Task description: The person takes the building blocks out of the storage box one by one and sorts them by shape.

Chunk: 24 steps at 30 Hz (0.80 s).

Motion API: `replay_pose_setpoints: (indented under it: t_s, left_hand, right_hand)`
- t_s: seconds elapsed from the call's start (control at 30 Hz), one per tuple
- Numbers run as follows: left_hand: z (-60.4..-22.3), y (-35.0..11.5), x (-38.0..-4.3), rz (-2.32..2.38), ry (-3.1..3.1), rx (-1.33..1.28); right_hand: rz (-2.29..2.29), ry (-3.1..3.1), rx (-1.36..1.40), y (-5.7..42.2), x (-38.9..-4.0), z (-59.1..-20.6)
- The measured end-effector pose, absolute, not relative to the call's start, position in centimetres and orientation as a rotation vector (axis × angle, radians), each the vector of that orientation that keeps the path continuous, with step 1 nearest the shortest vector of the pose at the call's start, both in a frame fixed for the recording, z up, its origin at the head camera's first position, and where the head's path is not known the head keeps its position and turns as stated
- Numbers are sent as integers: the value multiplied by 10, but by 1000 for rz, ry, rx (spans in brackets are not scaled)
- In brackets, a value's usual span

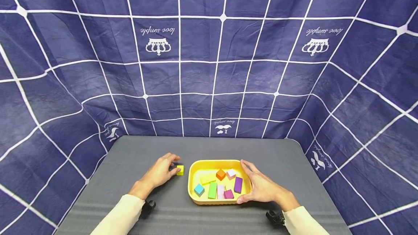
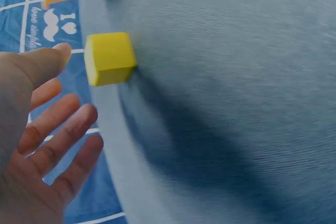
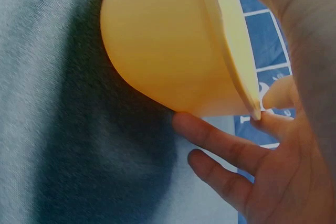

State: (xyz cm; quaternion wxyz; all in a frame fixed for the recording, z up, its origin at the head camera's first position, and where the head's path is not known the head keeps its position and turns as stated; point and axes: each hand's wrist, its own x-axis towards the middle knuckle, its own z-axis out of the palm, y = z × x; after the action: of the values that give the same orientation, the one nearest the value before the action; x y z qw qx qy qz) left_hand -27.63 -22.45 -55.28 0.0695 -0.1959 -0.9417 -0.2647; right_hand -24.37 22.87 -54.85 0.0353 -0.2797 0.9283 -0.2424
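A small yellow cube (image 1: pixel 180 170) rests on the grey table to the left of a yellow plastic bin (image 1: pixel 209 202). My left hand (image 1: pixel 162 170) is beside this cube, its thumb and fingers spread apart. In the left wrist view a gap shows between the thumb and the cube (image 2: pixel 111 59). My right hand (image 1: pixel 262 188) holds the bin's right end, thumb at the front corner and fingers along the far side. From the right wrist, fingertips touch the outer wall of the bin (image 3: pixel 157 40); the hand's thumb side is partly hidden.
Inside the bin lie several coloured blocks, among them a blue cube (image 1: pixel 199 190), a green block (image 1: pixel 212 190), an orange cube (image 1: pixel 221 174) and a purple block (image 1: pixel 238 185). A blue curtain (image 1: pixel 202 79) with white lines surrounds the table (image 1: pixel 261 149) at the back and sides.
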Motion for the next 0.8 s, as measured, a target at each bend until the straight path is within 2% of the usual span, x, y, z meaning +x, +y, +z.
replay_pose_setpoints:
  t_s: [0.2, 0.43, 0.8]
  left_hand:
    - [-525, -207, -275, -738, -2801, -537]
    - [-497, -170, -277, -747, -2773, -696]
    - [-492, -118, -283, -818, -2822, -957]
  right_hand:
    - [-716, 2839, -877, 231, -246, -544]
    - [-722, 2844, -882, 233, -247, -544]
    - [-780, 2822, -876, 233, -249, -553]
